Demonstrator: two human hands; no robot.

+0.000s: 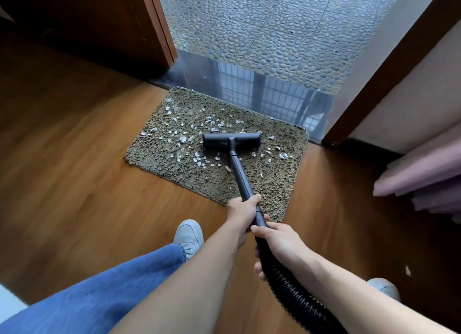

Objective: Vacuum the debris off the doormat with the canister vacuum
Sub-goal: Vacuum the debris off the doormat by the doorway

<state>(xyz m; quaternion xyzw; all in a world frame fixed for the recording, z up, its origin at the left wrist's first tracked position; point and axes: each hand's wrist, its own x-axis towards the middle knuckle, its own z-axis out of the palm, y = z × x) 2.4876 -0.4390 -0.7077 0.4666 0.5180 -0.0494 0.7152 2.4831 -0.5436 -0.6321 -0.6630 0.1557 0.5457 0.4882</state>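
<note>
Hands: left hand grips the wand, right hand grips the hose joint. Doormat straight ahead (left hand nearer). Wand axis runs forward; floor head mid-mat. Debris mostly left of it.

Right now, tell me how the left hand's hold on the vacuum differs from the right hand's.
The left hand grips the smooth rigid wand, farther forward, over the near edge of the doormat. The right hand grips behind it, where the ribbed hose begins, over the wooden floor. Shared: both are bare and curled round the part they hold.
</note>
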